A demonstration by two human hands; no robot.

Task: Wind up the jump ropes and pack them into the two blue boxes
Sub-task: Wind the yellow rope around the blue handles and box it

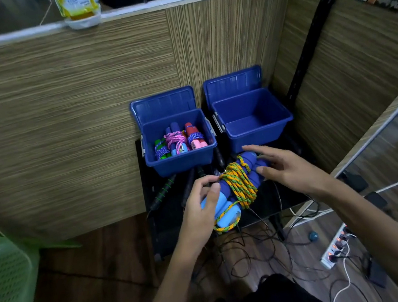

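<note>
The left hand (201,201) grips the light blue handle ends of a wound jump rope (238,186), fingers curled round them. The right hand (279,165) hovers just above the bundle's far end — fingers straight and spread, holding nothing. The yellow-and-green cord wraps the handles' middle. Behind stand two open blue boxes — the left box (181,159) holds wound ropes, the right box (254,132) none.

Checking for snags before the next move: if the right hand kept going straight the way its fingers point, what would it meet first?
Probably the blue handles of the wound jump rope just beneath the right hand's fingertips; beyond them the left blue box. Depth is unclear.
</note>
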